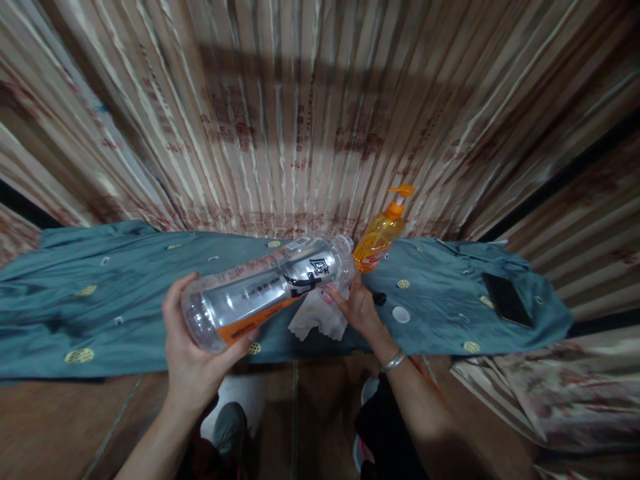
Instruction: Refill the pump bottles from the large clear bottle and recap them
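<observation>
Left hand (193, 367): clamped round base of bottle (260, 297) | right hand (361, 308): at its neck end; fingers partly hidden, cannot tell if closed | bottle: tilted above cloth (135, 267), neck end rightward | pump bottle (379, 241): just beyond right hand | phone (506, 300): on cloth, farther right

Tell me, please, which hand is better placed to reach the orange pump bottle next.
Probably the right hand: it is nearer the orange pump bottle, while the left hand holds the clear plastic bottle.
</observation>
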Demonstrator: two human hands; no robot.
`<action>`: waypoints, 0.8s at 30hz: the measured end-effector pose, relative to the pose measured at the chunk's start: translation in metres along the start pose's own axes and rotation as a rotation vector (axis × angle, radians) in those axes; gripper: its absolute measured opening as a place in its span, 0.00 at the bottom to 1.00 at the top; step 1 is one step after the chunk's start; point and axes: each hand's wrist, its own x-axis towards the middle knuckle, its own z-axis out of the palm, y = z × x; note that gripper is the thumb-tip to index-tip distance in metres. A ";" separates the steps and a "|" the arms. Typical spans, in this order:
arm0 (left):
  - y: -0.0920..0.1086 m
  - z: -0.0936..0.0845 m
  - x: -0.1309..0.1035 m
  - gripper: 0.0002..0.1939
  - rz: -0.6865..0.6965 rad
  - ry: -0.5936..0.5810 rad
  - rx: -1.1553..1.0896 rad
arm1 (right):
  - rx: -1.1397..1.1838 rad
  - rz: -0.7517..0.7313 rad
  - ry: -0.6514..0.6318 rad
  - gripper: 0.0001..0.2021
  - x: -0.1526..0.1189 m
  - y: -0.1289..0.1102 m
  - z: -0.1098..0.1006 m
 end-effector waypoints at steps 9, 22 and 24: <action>0.004 0.000 0.000 0.55 0.014 0.002 0.012 | 0.034 0.077 0.060 0.44 -0.002 -0.007 -0.005; 0.015 0.000 -0.002 0.49 -0.076 -0.014 -0.012 | 0.459 0.212 0.027 0.49 0.009 -0.010 -0.007; 0.016 0.001 -0.002 0.48 -0.080 -0.017 -0.016 | 0.616 0.234 0.006 0.50 0.015 -0.009 -0.005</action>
